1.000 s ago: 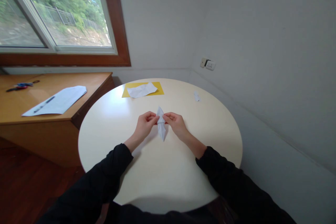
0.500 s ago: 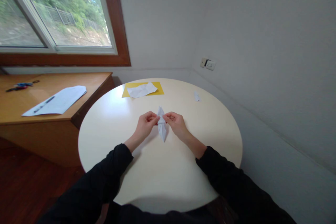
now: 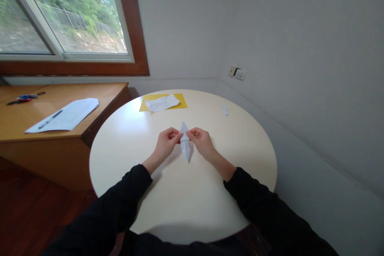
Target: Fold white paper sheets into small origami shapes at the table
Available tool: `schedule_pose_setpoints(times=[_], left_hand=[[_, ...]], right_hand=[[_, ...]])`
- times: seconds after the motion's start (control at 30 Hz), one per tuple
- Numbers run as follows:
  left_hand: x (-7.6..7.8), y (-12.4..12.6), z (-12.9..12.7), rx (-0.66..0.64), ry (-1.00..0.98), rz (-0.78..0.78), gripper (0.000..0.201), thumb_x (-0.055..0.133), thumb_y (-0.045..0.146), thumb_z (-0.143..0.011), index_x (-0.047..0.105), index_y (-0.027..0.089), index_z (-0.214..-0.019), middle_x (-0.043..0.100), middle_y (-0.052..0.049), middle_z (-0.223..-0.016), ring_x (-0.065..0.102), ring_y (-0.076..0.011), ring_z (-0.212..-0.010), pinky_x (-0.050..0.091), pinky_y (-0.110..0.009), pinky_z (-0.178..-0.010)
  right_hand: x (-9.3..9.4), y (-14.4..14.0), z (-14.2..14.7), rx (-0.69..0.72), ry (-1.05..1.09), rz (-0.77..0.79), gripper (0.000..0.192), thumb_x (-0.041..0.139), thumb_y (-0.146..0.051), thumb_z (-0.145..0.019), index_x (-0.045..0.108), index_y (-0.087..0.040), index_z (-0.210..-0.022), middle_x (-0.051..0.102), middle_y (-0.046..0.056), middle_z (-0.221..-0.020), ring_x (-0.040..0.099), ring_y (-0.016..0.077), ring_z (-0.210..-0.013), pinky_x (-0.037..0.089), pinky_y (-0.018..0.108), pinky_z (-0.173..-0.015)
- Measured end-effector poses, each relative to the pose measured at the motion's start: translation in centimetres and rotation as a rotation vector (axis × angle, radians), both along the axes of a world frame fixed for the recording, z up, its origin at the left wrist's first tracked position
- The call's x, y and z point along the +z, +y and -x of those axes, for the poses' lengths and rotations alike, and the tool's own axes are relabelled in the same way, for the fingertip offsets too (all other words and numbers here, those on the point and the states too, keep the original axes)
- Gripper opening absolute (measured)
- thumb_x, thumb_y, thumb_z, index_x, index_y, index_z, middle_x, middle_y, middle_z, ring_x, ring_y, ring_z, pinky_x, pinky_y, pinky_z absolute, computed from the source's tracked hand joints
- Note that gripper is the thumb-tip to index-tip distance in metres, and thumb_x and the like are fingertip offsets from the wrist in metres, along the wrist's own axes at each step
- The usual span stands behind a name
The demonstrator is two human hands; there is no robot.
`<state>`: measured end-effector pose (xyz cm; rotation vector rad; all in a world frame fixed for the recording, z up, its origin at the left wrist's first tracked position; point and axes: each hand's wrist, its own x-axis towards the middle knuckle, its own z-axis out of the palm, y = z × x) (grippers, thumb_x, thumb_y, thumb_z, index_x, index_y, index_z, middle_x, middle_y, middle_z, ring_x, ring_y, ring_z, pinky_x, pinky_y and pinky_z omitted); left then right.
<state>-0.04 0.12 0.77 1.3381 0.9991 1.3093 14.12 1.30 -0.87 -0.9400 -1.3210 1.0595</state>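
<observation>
Between my two hands is a piece of folded white paper [image 3: 185, 150], long and narrow with pointed ends and a crosswise edge near its middle. My left hand [image 3: 167, 142] pinches its left side between thumb and fingers. On the opposite side, the thumb and curled fingers of my right hand [image 3: 203, 142] grip the same paper. One point faces away from me and the other hangs toward me, above the tabletop.
On the round cream table [image 3: 192, 204], a creased white sheet [image 3: 162, 103] lies over a yellow sheet [image 3: 183, 100]. Small white scraps [image 3: 225, 110] lie at the right. A wooden desk [image 3: 111, 96] on the left bears papers [image 3: 75, 113], a pen [image 3: 50, 119] and scissors-like tools [image 3: 25, 98].
The near point of the folded paper has shifted very slightly to the right. Both hands keep their grip in almost the same place.
</observation>
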Motion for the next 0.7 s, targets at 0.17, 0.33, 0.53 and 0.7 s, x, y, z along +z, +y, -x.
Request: schedule_pose_setpoints(times=[0.17,0.33,0.53,0.7], left_hand=[[0.07,-0.08,-0.06,-0.041,-0.017,0.042,0.031,0.069,0.039,-0.063,0.054,0.013,-0.07,0.06,0.002,-0.055,0.06,-0.0126,-0.055,0.053,-0.029,-0.061],[0.25,-0.37,-0.05,-0.09,0.003,0.062,0.031,0.068,0.037,-0.065,0.052,0.015,-0.079,0.061,0.003,-0.054,0.06,-0.012,-0.054,0.053,-0.03,-0.062],[0.17,-0.3,-0.02,-0.1,0.014,0.061,0.032,0.069,0.034,-0.064,0.05,0.015,-0.082,0.062,0.003,-0.054,0.059,-0.0118,-0.053,0.053,-0.03,-0.062],[-0.19,-0.1,-0.04,-0.097,0.012,0.028,0.032,0.069,0.034,-0.064,0.051,0.015,-0.083,0.061,0.003,-0.053,0.059,-0.0122,-0.053,0.052,-0.03,-0.061]], right_hand=[[0.06,0.03,-0.05,-0.016,-0.002,-0.01,0.027,0.066,-0.042,-0.062,0.058,-0.016,-0.064,0.06,0.0,-0.06,0.054,0.0122,-0.058,0.042,0.026,-0.057],[0.12,0.06,-0.09,-0.05,0.001,-0.014,0.027,0.066,-0.042,-0.062,0.056,-0.016,-0.063,0.057,-0.001,-0.058,0.051,0.0113,-0.056,0.041,0.025,-0.056],[0.04,0.11,-0.03,-0.062,0.006,-0.006,0.027,0.066,-0.042,-0.062,0.056,-0.017,-0.063,0.057,-0.001,-0.058,0.051,0.0114,-0.056,0.04,0.025,-0.055],[-0.05,0.14,-0.05,-0.066,0.004,-0.008,0.028,0.066,-0.043,-0.062,0.055,-0.017,-0.062,0.056,-0.001,-0.058,0.051,0.0114,-0.055,0.04,0.025,-0.055]])
